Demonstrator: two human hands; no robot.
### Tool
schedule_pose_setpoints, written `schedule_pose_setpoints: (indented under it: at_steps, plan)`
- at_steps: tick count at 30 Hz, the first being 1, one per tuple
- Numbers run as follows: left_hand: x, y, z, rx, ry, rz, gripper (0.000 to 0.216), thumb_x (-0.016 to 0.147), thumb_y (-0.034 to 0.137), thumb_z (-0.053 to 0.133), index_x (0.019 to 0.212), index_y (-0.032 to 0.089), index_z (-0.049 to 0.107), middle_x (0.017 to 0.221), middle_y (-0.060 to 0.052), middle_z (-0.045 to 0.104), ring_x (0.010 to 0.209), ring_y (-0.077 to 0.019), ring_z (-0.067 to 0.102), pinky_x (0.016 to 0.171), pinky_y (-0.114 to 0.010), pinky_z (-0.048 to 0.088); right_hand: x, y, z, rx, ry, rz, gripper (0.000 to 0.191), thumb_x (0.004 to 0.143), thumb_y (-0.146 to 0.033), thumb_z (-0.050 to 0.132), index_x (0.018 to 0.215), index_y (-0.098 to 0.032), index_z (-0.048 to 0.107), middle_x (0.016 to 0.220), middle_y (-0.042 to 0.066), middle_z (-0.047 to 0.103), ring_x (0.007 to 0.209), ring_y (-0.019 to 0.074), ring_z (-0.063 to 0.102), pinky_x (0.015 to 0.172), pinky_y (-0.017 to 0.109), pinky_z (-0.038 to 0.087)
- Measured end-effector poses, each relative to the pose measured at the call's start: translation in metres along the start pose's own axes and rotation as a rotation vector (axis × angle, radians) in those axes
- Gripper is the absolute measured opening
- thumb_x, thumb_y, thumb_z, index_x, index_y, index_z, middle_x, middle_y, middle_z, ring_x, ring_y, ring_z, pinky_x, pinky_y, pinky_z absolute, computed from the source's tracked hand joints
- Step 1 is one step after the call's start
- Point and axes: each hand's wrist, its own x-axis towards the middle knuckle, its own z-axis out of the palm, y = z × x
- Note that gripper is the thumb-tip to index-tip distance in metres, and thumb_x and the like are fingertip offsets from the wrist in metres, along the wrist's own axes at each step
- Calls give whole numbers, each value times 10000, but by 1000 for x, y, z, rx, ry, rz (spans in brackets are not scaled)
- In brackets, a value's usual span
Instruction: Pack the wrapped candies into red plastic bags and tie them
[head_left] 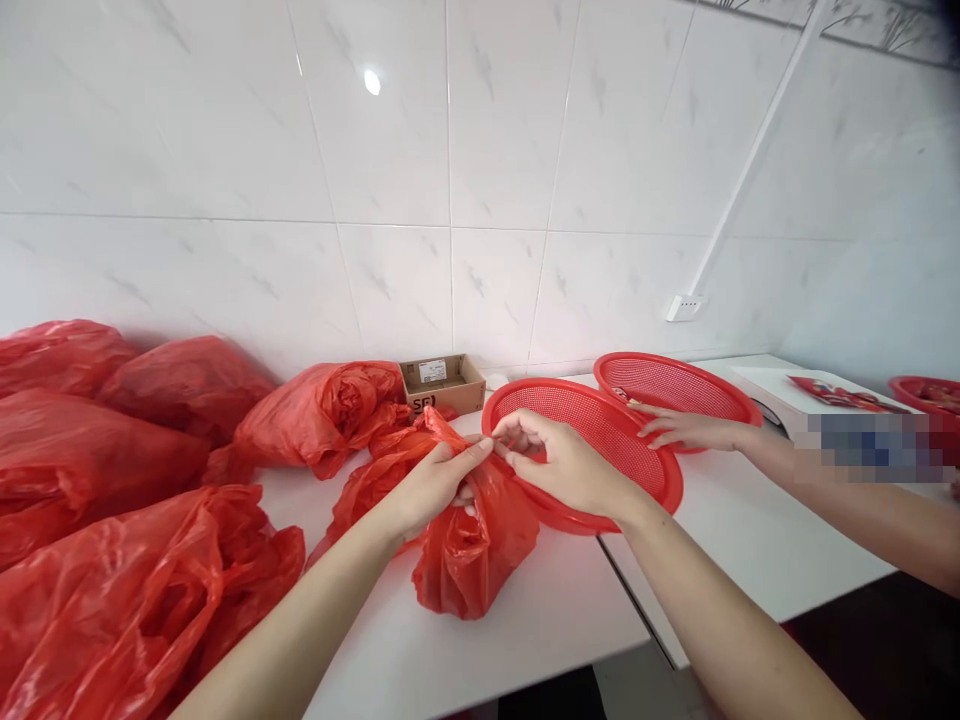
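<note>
A red plastic bag (474, 570) hangs bunched over the white table in front of me. My left hand (435, 488) grips its gathered upper part, with the thumb on top and some fingers hidden behind the plastic. The fingers of my right hand (564, 462) are pinched together at the bag's upper edge, close to my left thumb. What the bag contains cannot be made out. Just behind my right hand lies a red mesh basket (592, 410), partly covered by it.
Several filled red bags (97, 440) crowd the left side. A cardboard box (444, 384) stands by the wall. Another person's hand (694, 428) reaches over a second red basket (675, 385). At the right are a white box (772, 378) and a red packet (844, 392).
</note>
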Motion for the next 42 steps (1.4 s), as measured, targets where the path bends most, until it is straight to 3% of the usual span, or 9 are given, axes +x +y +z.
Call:
schedule_pose_setpoints:
  at_steps: [5,8,14,17,20,23,26,33,42]
  plan:
    - [0,-3,-3,-30,83,60,328,910,440,531,1109,189,603,533,60,461,478,-88,388,504,-199,394,3,7,4,74,-12,63,196,844,-230,611,1031,-231,553,933,6,625,804,139,601,738,317,501]
    - [0,-5,-6,-8,56,52,407,925,457,508,1223,187,574,605,5,597,530,-109,484,556,-229,427,-3,-3,1,74,140,48,127,861,-218,597,974,-224,539,863,-6,605,797,134,591,759,309,483]
    - [-7,0,-10,159,-61,160,237,878,365,606,933,171,731,841,-60,685,729,-150,566,730,-287,459,-33,-31,10,253,-27,-27,58,902,-255,593,951,-227,581,913,12,631,871,141,601,805,284,486]
    - [-13,6,-8,353,-154,159,146,838,234,616,904,194,740,849,-42,680,766,-161,572,736,-288,454,-32,-17,26,240,194,-44,149,946,-336,536,1051,-246,594,1088,36,629,1071,172,569,947,318,440]
    - [-14,4,-3,475,-220,167,229,751,53,521,829,185,691,754,-5,641,669,-130,547,663,-260,439,-23,10,42,173,232,58,312,995,-436,397,1223,-271,533,994,30,646,943,178,605,884,346,464]
    - [-9,-8,0,677,-29,296,279,635,-28,434,729,192,579,644,36,568,587,-108,485,554,-217,374,-17,29,52,158,142,152,382,1008,-474,316,1242,-263,533,871,16,636,836,183,608,864,370,465]
    - [-2,-25,1,834,206,437,301,637,-37,418,754,202,561,683,28,579,575,-114,464,543,-226,356,-19,32,55,277,141,110,340,1004,-433,358,1224,-259,551,1114,38,619,1080,181,565,1003,354,397]
    - [-7,-51,0,804,297,725,346,860,86,490,1156,224,603,1204,-100,592,1108,-213,586,903,-329,488,-24,34,52,669,-57,203,186,920,-364,535,972,-207,619,909,16,605,857,154,571,820,289,455]
    - [-26,-72,-6,708,307,556,394,962,253,450,1339,235,564,1302,-103,618,1217,-235,562,1045,-405,437,-35,54,31,80,280,131,355,971,-510,385,803,-220,500,741,-12,510,716,157,482,714,286,402]
